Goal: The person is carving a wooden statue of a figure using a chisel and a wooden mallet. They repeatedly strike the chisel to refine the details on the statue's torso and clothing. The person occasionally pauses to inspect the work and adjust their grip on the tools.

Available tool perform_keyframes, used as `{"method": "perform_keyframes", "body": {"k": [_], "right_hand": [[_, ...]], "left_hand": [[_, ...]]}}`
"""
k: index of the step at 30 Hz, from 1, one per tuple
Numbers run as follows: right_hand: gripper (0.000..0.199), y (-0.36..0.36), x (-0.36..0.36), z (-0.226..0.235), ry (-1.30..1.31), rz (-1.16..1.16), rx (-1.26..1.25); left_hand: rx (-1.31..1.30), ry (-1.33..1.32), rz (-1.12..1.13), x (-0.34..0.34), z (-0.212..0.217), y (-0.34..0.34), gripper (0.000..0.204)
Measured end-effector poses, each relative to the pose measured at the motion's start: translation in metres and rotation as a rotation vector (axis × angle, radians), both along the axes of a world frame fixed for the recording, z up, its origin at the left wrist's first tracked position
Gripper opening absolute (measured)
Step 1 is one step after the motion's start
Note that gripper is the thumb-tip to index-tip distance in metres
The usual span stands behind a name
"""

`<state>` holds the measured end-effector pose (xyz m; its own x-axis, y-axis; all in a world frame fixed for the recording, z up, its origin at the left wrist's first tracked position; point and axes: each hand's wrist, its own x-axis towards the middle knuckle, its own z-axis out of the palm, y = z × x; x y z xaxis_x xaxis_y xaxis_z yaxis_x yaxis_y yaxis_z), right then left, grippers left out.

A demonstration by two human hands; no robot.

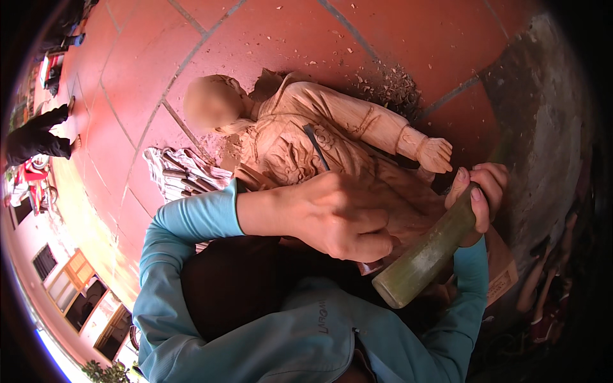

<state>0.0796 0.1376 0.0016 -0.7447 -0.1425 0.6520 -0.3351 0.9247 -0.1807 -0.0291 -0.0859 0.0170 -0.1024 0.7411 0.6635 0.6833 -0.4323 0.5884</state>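
Observation:
A carved wooden figure (357,169) lies on its back in front of me, its head to the left and one arm stretched to the right. My left hand (332,217) is closed in a fist around a carving chisel (317,148). The chisel's dark blade points away from me and meets the carved chest, beside a raised flower-like pattern. Its handle is mostly hidden in my fingers. In my right hand (482,195) is a thick green cylindrical mallet (424,260), gripped at its far upper end. The mallet slants down toward my lap, its free end near my left fist.
More carving tools (185,182) lie on a striped cloth (159,167) to the left. Wood shavings (393,86) are heaped on the red tiled floor (268,38) beyond the figure. A cardboard piece (502,271) sits by my right sleeve. Another person's legs (41,137) show far left, near a red motorbike (39,185).

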Motion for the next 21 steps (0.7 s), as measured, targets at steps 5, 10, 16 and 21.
{"method": "perform_keyframes", "body": {"k": [5,10,16,21], "right_hand": [[0.048,0.006,-0.004,-0.014,0.161,0.091,-0.118],[0.049,0.005,-0.004,-0.015,0.148,0.099,-0.125],[0.047,0.006,0.002,-0.014,0.012,0.060,-0.027],[0.042,0.018,-0.007,-0.017,0.216,0.120,-0.087]], "left_hand": [[-0.059,0.027,0.003,-0.003,0.003,-0.001,0.026],[-0.028,0.019,0.022,-0.011,-0.003,0.001,0.028],[-0.076,0.153,0.056,-0.001,0.008,0.000,0.021],[-0.042,0.019,0.023,0.007,0.007,0.011,0.015]]}}
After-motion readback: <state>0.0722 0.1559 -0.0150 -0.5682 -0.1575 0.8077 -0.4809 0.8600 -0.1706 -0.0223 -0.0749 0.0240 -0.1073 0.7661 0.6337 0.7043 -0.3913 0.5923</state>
